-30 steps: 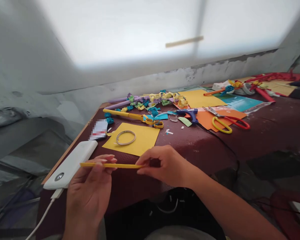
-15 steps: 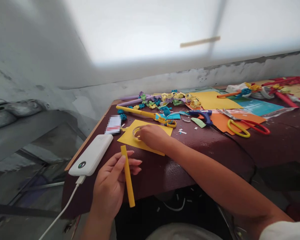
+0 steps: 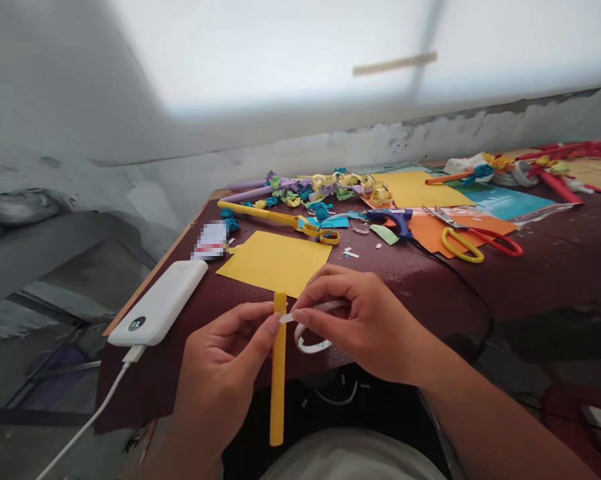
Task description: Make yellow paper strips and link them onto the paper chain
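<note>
My left hand (image 3: 230,360) pinches a narrow yellow paper strip (image 3: 277,387) near its top, holding it upright in front of me. My right hand (image 3: 370,323) is closed on a thin white roll of tape (image 3: 313,347), which looks like double-sided tape. The tape's loose end reaches across to the strip, beside my left thumb. Behind both hands lies a square sheet of yellow paper (image 3: 275,260) on the dark red table (image 3: 405,287). My right fingers hide part of the roll.
To the left are a white power bank (image 3: 165,303) with a cable and a pixelated item (image 3: 210,240). Farther back lie a blue glue gun (image 3: 395,220), scissors (image 3: 470,240), orange paper (image 3: 435,233) and curled paper flowers (image 3: 325,187). The table's front edge runs below my hands.
My right hand has lifted the tape roll off the yellow sheet and brought it toward me, to the strip. My left hand has moved slightly right, with its fingers now closed in.
</note>
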Demonstrator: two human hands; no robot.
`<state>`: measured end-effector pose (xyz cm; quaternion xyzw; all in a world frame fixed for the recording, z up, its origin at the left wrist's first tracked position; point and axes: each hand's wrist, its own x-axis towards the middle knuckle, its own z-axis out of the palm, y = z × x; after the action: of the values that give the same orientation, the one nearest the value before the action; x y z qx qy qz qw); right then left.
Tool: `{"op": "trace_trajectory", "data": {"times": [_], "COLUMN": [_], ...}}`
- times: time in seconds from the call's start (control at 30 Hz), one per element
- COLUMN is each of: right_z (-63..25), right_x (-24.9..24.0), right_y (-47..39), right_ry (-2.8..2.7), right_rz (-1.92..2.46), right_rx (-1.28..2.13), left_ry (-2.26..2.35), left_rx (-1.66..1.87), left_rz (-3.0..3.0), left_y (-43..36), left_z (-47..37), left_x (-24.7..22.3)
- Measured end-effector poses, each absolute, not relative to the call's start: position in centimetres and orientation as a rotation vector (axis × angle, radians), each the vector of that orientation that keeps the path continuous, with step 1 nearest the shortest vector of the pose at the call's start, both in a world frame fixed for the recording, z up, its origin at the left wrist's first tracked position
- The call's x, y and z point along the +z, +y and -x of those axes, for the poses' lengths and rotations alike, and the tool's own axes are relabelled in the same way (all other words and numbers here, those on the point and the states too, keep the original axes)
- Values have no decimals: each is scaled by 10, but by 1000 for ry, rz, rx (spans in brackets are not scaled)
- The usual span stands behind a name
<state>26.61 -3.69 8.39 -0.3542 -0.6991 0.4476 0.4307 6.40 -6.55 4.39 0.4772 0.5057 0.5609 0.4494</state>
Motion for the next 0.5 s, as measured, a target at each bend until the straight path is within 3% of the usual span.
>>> {"op": "trace_trajectory", "data": {"times": [0.17,0.5], "right_z": [-260,-260], "right_x": [79,72], "right_y": [-37,-34], "right_ry": [-1449,-1372], "right_rz": [895,906], "right_rx": [1374,1480], "left_ry": [1178,1220], "left_rx": [1378,1378], "left_rz": [-1183,-1113], "left_y": [-69,-68], "left_z": [-74,-81], "left_x": [45,42]}}
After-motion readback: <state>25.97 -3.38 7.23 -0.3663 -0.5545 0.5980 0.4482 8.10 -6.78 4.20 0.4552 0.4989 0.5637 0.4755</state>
